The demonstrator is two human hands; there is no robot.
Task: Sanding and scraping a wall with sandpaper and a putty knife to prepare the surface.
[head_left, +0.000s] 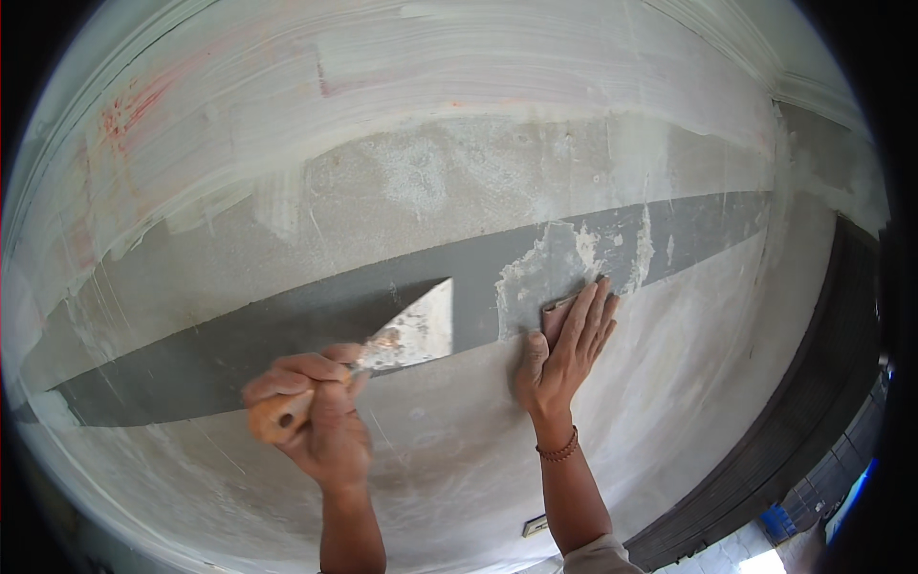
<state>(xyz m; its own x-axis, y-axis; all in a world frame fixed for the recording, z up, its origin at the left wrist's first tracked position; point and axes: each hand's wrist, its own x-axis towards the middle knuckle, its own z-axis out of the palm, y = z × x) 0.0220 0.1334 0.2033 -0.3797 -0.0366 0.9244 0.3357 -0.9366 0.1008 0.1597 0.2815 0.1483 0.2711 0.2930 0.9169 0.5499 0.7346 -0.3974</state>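
My left hand point(330, 426) is wrapped round the wooden handle of a putty knife point(423, 330). Its wide, stained metal blade points right, in front of a dark grey band point(473, 297) that runs across the wall; I cannot tell whether the blade touches it. Under the palm and fingers of my right hand point(566, 359) is a folded piece of brown sandpaper point(555, 320), pressed to the wall at the band's lower edge. Just above that hand, a rough patch of pale filler point(545, 268) covers part of the band.
Whitish coating with reddish smears covers the upper wall point(382, 77). A dark ribbed panel point(765, 469) curves along the right side. Low on the wall is a small switch or socket plate point(535, 525). Something blue point(777, 521) sits at the lower right.
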